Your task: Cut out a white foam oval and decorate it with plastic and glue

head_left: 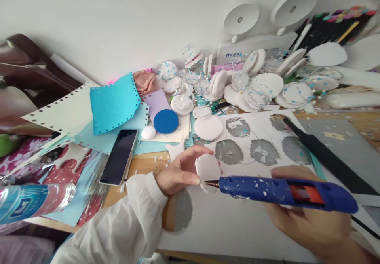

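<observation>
My left hand (178, 173) pinches a small white foam disc (208, 171) upright between thumb and fingers, just above a white sheet (237, 216) with round holes cut out of it. My right hand (308, 216) grips a blue glue gun (285, 190) with an orange trigger. The gun lies level and points left, its metal tip touching the lower edge of the disc.
A black phone (119, 156) lies left of my left hand. Teal and cream perforated paper (114, 103), a blue disc (165, 121) and a heap of white glittered discs (261, 84) crowd the back. A black rod (326, 157) crosses the right side. A bottle (29, 200) lies at the left edge.
</observation>
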### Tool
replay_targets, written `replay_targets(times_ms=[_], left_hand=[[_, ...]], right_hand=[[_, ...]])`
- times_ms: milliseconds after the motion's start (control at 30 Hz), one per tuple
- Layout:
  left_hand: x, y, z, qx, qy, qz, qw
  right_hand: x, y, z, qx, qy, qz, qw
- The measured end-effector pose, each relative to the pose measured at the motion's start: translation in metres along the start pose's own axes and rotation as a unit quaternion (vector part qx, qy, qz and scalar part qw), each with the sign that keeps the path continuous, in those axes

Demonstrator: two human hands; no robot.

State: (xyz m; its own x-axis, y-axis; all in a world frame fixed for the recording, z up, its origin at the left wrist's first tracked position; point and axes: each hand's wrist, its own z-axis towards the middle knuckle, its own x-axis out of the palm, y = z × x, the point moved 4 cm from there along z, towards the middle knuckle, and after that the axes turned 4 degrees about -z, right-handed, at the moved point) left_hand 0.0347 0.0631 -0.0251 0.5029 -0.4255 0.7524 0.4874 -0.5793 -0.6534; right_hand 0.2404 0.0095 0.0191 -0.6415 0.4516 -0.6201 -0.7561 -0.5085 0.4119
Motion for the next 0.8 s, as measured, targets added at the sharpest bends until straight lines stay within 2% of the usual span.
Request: replay_targets(times_ms=[333,433,633,800], left_hand=[[0.000,-0.002,-0.002,0.016,-0.001,-0.011,1.000],[-0.002,-0.003,-0.003,0.028,0.002,-0.016,0.999],[-0.006,-0.002,-0.005,0.040,-0.015,0.000,0.999],[-0.012,-0.003,-0.005,0.041,-0.020,0.009,0.999]], right_hand=[[-0.001,-0.004,-0.004,-0.007,0.021,-0.013,1.000],[-0.003,-0.004,-0.003,0.001,0.003,-0.031,1.000],[-0.009,-0.013,-0.009,0.101,-0.006,-0.083,0.991],[-0.045,-0.035,-0.031,0.167,-0.062,-0.163,0.970]])
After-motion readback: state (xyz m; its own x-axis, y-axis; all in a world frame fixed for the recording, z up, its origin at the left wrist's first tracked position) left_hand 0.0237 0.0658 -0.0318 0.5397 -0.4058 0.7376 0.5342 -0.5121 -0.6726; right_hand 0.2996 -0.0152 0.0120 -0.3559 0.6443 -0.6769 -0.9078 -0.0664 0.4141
